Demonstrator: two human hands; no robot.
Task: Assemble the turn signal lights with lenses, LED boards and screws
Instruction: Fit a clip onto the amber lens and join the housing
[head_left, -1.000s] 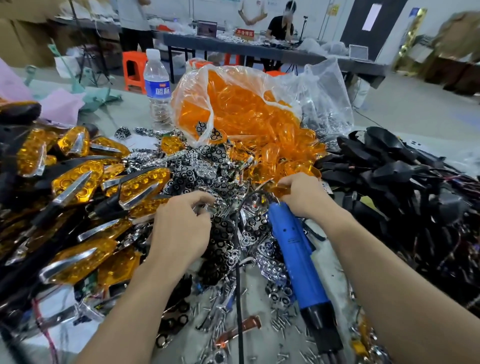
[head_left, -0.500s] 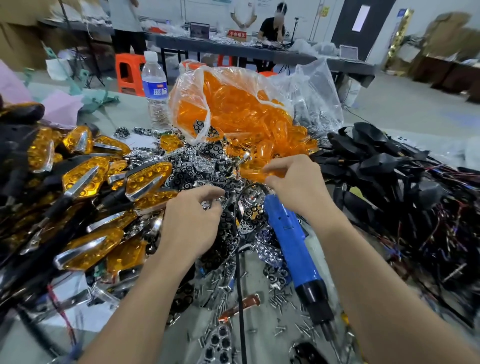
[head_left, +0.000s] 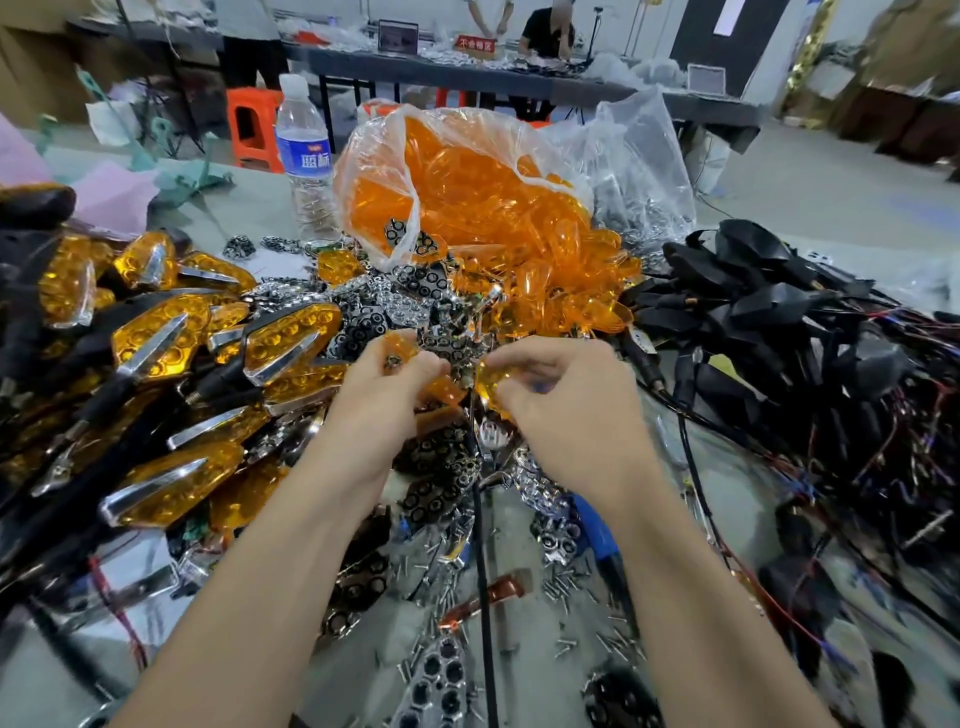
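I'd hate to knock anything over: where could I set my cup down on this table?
Hardly anywhere. The one bare patch of grey table lies at the back, between the water bottle and the pink wrapping. The left is all finished lights, the right black housings, the middle screws and reflectors.

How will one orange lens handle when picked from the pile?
Probably light: the right hand pinches a lens by fingertips alone. Likely stiff: lenses in the pile keep their curve. Glossy, so perhaps slippery; the loose pile may slide.
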